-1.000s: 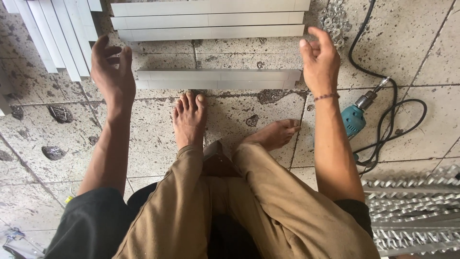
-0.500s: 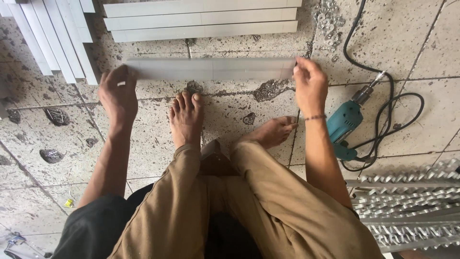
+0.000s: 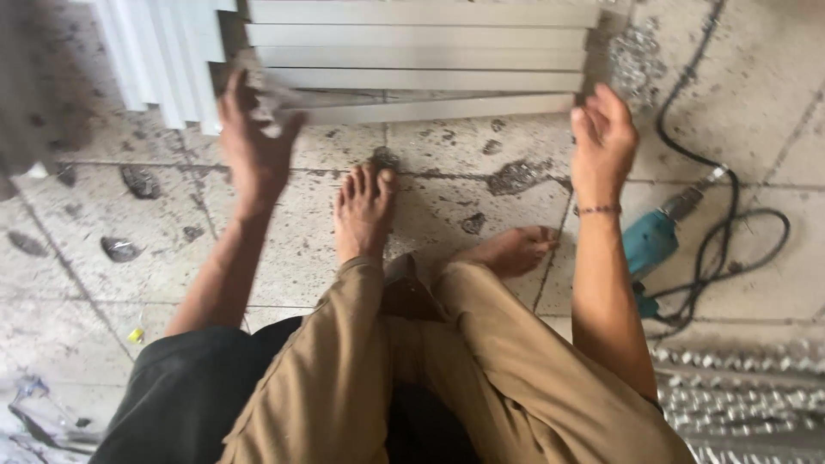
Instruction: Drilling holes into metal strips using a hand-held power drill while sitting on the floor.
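two bare hands at the ends of a long grey metal strip on a stained tile floor

the left hand [image 3: 253,142] is blurred, fingers spread and loosely curled at the near-left end of the metal strip [image 3: 447,109]; whether it grips the strip or only touches it cannot be told. the right hand [image 3: 604,142] sits at the strip's right end, fingers half curled and open, holding nothing that shows. just past both sets of fingertips lies a stack of flat grey strips [image 3: 421,47], with a second, slanted bundle [image 3: 163,60] beyond the left fingers. to the right of the right wrist lies a teal power tool [image 3: 650,242] with a black cord [image 3: 730,223]. no labels or packages can be made out.
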